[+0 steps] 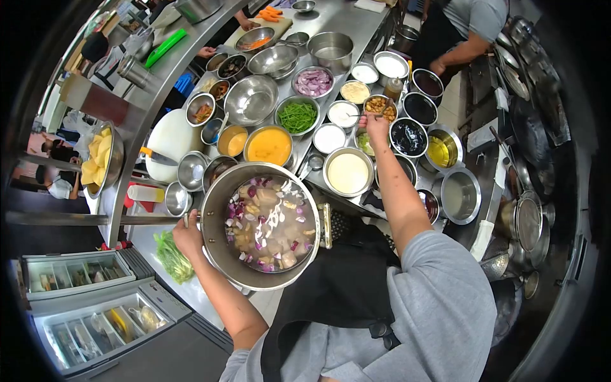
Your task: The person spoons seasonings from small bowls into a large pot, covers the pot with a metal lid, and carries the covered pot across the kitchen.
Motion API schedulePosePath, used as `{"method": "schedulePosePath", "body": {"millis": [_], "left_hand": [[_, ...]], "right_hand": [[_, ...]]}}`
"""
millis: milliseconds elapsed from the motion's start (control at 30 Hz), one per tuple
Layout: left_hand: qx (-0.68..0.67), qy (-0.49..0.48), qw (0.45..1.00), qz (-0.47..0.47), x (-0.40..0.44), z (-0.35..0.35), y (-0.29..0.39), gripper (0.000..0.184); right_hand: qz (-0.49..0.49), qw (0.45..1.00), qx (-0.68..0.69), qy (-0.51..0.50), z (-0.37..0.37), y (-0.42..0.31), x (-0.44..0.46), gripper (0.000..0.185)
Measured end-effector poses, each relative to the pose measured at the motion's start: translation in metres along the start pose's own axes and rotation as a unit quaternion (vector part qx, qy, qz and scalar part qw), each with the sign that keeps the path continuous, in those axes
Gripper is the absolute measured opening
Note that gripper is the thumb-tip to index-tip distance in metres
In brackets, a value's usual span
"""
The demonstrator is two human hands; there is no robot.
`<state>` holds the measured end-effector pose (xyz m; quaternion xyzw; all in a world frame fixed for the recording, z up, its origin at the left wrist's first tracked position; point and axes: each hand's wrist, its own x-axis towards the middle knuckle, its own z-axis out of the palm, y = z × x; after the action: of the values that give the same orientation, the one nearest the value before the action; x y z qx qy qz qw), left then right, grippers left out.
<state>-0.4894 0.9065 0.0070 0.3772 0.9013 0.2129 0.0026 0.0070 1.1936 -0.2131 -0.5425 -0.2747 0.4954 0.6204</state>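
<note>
A large metal pot (pixel 210 219) stands tilted toward me, holding cloudy liquid with pale chunks, red onion pieces and a white streak of something on top. My left hand (pixel 188 237) is closed around the side handle at the pot's left. The pot's other handle (pixel 326 225) is free. My right hand (pixel 377 127) reaches forward, closed on the thin metal handle of a spoon, whose far end is hard to make out. It hovers by a bowl of brown chunks (pixel 379 107) and a bowl of white powder (pixel 344 114).
Around my right hand stand bowls of dark sauce (pixel 408 136), yellow oil (pixel 439 151), cream liquid (pixel 348 172), orange liquid (pixel 269 146) and green beans (pixel 298 117). A knife (pixel 159 156) lies on a white board at left. Another person's arm (pixel 461 54) is at upper right.
</note>
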Motion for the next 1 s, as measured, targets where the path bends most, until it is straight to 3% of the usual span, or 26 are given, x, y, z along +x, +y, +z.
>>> {"method": "schedulePosePath", "body": {"millis": [167, 267, 300, 333, 400, 600, 667, 1000], "left_hand": [[0.013, -0.004, 1.0, 0.001, 0.013, 0.015, -0.025, 0.053], [0.066, 0.007, 0.998, -0.005, 0.017, 0.021, -0.034, 0.066], [0.058, -0.015, 0.998, -0.023, 0.017, 0.018, -0.034, 0.066], [0.029, 0.05, 0.998, 0.014, 0.012, 0.019, -0.031, 0.053], [-0.008, 0.02, 1.0, -0.009, 0.004, 0.003, -0.012, 0.051], [-0.021, 0.051, 0.998, -0.008, -0.003, -0.005, 0.0, 0.039], [-0.024, 0.049, 0.998, -0.018, -0.004, -0.005, 0.0, 0.04], [-0.025, 0.034, 0.999, -0.033, -0.005, -0.006, 0.0, 0.042]], "right_hand": [[-0.015, 1.0, 0.011, 0.011, -0.002, -0.006, -0.004, 0.026], [-0.048, 0.993, -0.105, 0.011, -0.007, -0.006, -0.004, 0.031], [-0.039, 0.998, -0.041, 0.005, -0.004, -0.006, -0.004, 0.029], [-0.036, 0.999, 0.003, -0.002, -0.004, -0.004, -0.005, 0.025], [-0.033, 0.999, 0.03, -0.006, -0.001, -0.012, -0.011, 0.021], [-0.037, 0.999, 0.038, 0.005, 0.0, -0.006, -0.005, 0.018], [-0.002, 0.998, 0.064, 0.011, -0.001, -0.007, -0.004, 0.018], [-0.016, 0.998, 0.057, 0.0, -0.008, -0.004, -0.001, 0.021]]}}
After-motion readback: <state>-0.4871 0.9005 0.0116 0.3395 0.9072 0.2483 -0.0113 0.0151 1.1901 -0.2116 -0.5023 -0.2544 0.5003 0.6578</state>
